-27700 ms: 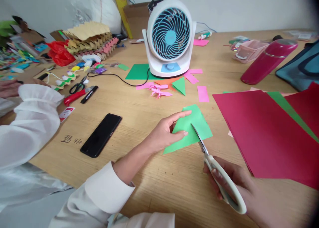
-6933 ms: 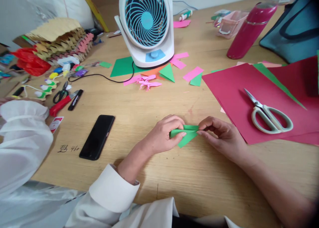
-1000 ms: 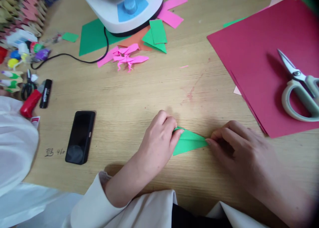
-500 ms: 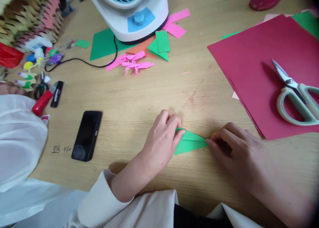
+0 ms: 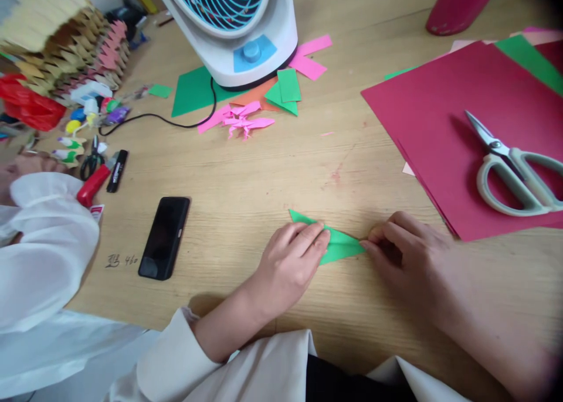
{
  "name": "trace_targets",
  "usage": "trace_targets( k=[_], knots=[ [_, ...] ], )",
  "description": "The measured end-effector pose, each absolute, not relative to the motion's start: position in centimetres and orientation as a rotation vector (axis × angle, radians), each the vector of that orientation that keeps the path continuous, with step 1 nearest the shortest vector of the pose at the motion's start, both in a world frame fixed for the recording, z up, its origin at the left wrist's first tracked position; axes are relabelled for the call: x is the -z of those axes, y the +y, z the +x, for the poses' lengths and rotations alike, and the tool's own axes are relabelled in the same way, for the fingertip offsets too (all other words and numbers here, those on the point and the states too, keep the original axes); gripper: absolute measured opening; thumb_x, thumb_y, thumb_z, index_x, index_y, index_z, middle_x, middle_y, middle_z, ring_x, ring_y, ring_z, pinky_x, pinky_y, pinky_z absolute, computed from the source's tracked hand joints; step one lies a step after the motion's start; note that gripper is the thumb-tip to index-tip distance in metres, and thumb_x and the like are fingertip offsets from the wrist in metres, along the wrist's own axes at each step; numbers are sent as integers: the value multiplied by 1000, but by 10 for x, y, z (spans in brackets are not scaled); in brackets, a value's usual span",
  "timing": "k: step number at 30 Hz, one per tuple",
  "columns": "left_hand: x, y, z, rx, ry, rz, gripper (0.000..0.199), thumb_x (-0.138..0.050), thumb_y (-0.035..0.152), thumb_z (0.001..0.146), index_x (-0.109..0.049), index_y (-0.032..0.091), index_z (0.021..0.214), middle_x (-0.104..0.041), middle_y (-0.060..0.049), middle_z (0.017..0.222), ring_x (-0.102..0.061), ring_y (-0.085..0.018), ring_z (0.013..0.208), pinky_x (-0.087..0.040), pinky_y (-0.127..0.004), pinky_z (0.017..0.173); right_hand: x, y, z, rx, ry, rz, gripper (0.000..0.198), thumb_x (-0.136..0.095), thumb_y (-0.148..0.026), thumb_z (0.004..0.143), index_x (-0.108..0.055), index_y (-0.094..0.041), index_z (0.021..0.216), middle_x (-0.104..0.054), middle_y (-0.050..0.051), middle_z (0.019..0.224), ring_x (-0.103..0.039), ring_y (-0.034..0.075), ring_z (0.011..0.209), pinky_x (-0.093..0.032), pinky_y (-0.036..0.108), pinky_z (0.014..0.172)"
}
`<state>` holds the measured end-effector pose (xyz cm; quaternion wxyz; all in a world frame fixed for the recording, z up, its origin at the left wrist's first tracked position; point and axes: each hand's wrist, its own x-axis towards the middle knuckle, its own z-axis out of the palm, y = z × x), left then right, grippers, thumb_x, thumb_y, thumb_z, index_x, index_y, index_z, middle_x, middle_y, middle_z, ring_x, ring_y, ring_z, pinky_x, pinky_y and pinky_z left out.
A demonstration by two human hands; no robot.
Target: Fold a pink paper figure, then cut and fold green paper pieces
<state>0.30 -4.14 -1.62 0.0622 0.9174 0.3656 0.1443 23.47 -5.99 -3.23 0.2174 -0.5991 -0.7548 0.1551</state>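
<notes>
A folded piece of green paper [image 5: 341, 247] lies on the table in front of me, narrowing to a point at its right end. A crease runs along its length. My left hand [image 5: 292, 255] presses down on its middle with the fingers together, covering part of it. The paper's upper left corner shows beyond the fingertips. At the pointed tip, my right hand [image 5: 407, 255] pinches the paper between thumb and forefinger.
Scissors [image 5: 512, 167] rest on red paper sheets [image 5: 422, 103] at the right. A phone [image 5: 164, 238] lies to the left. Behind are a pink folded-paper figure [image 5: 248, 122], green pieces [image 5: 289, 85] and a white fan [image 5: 246, 50]. Another person's white sleeve [image 5: 53, 244] is at far left.
My left hand has shifted from pinching the paper's upper edge to lying across it with the fingers pressed down. The upper left corner now shows. My right hand stays at the tip.
</notes>
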Motion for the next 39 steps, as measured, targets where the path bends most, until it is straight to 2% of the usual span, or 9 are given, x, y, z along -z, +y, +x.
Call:
trace_targets(
  k=[3, 6, 12, 19, 35, 39],
  knots=[
    [13, -48, 2, -242, 1081, 2933, 45, -52, 15, 95, -50, 16, 140, -54, -10, 146, -57, -24, 114, -54, -42, 96, 33, -60, 235, -417, -2098, -1665, 18, -58, -28, 90, -62, -20, 74, -56, 3, 76, -53, 17, 66, -39, 31, 62],
    [7, -51, 6, -110, 1079, 3041, 50, -54, 20, 95, -48, 24, 144, -47, -5, 152, -56, -26, 112, -54, -43, 93, 33, -61, 236, -434, -2095, -1670, 20, -59, -30, 90, -62, -19, 74, -56, 2, 77, -52, 16, 65, -38, 31, 61],
    [5, -54, 13, 23, 1091, 3074, 51, -52, 30, 97, -44, 25, 147, -48, -5, 151, -54, -28, 114, -54, -44, 91, 36, -60, 239, -400, -2122, -1617, 16, -61, -30, 90, -63, -20, 77, -57, 2, 75, -52, 16, 63, -39, 31, 61],
    [5, -55, 15, 87, 1110, 3027, 51, -49, 29, 99, -41, 24, 149, -45, -7, 153, -52, -29, 118, -52, -45, 93, 32, -59, 238, -388, -2128, -1594, 14, -62, -29, 90, -60, -23, 77, -59, 3, 75, -54, 18, 62, -42, 34, 60],
    [3, -56, 17, 146, 1118, 3012, 53, -47, 26, 98, -39, 22, 151, -45, -9, 153, -52, -29, 121, -51, -46, 97, 34, -60, 237, -415, -2106, -1610, 16, -60, -30, 91, -61, -21, 78, -56, 2, 76, -52, 17, 64, -40, 33, 61],
    [5, -57, 17, 128, 1119, 3004, 54, -49, 24, 97, -40, 22, 150, -46, -9, 153, -51, -30, 121, -50, -47, 97, 29, -69, 243, -460, -2107, -1543, 8, -57, -25, 94, -61, -21, 88, -60, 4, 83, -57, 18, 71, -44, 35, 66]
  ],
)
